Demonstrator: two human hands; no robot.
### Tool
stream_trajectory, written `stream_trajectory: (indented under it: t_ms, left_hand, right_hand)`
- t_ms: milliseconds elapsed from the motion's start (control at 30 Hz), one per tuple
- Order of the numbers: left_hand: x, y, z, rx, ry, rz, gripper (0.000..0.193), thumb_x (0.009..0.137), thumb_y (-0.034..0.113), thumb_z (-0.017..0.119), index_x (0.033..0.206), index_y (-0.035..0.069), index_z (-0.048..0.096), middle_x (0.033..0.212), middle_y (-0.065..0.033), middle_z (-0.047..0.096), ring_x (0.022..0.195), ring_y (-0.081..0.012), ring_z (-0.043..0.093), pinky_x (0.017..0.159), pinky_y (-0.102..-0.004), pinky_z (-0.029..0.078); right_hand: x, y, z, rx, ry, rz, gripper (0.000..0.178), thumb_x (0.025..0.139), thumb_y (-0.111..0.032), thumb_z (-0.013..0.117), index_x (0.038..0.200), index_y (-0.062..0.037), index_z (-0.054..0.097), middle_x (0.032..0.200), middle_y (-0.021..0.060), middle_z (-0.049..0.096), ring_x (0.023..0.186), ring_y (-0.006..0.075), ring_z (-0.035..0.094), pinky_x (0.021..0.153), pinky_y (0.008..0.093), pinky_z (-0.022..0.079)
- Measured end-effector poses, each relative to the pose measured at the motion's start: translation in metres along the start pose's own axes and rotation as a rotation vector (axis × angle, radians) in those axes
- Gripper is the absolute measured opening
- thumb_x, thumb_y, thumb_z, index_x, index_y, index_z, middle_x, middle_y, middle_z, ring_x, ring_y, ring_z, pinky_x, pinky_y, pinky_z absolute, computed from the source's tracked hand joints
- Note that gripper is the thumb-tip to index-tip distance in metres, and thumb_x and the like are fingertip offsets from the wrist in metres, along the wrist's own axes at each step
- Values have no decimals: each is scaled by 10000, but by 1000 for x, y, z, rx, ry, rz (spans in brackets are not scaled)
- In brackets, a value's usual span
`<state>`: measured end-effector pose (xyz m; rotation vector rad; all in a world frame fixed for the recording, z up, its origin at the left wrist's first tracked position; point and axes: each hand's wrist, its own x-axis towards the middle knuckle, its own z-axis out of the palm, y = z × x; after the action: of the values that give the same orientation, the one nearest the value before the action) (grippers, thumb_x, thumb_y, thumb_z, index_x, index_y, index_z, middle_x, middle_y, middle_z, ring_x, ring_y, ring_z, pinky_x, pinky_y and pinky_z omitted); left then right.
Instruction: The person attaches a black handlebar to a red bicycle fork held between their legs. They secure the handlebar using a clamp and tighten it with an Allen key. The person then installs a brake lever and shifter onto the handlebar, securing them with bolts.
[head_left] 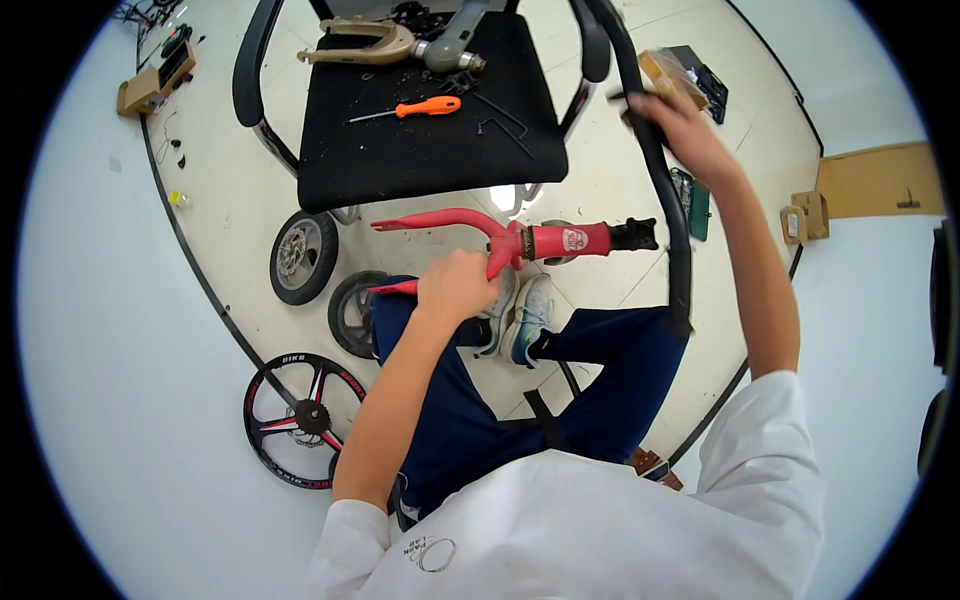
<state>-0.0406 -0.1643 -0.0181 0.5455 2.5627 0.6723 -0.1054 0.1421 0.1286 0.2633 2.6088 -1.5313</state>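
My left hand (458, 288) is closed round one leg of a red bicycle fork (572, 240), held over my knees with its prongs to the left. A black stem-like piece (634, 235) sits at the fork's right end. My right hand (684, 132) grips a long, curved black handlebar (658, 185), which runs from the top of the view down to my right knee. The handlebar passes just right of the black piece; whether they touch I cannot tell. Part of the fork's lower prong is behind my left hand.
Ahead stands a black chair (430, 175), bearing a beige fork (365, 45), an orange-handled screwdriver (428, 107) and hex keys (505, 115). Wheels lie at left, including a black-and-red spoked one (312, 418). A green case (699, 208) and cardboard boxes (812, 212) are at right.
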Motion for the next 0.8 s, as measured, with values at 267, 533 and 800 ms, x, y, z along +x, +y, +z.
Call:
stream_trajectory:
  t_ms: [267, 533, 800]
  left_hand:
    - [3, 16, 11, 105, 33, 32, 261, 821, 304, 643, 841, 70, 756, 844, -232, 701, 828, -428, 686, 801, -506, 558]
    - [5, 31, 9, 195, 45, 66, 273, 796, 299, 665, 834, 43, 751, 833, -235, 704, 817, -432, 690, 796, -506, 562]
    - [11, 26, 11, 220, 79, 85, 307, 804, 329, 682, 789, 28, 735, 803, -222, 702, 802, -419, 686, 779, -500, 554]
  right_hand:
    - [-104, 108, 15, 19, 211, 10, 303, 983, -256, 570, 1032, 32, 651, 753, 6, 560, 694, 97, 503, 646, 269, 423]
    - [-107, 124, 41, 148, 293, 94, 345, 919, -329, 631, 929, 12, 582, 768, 68, 601, 691, 170, 565, 658, 332, 464]
    - [-109, 124, 23, 626, -5, 184, 299, 942, -300, 633, 1028, -23, 559, 835, 113, 703, 745, 177, 665, 723, 305, 534]
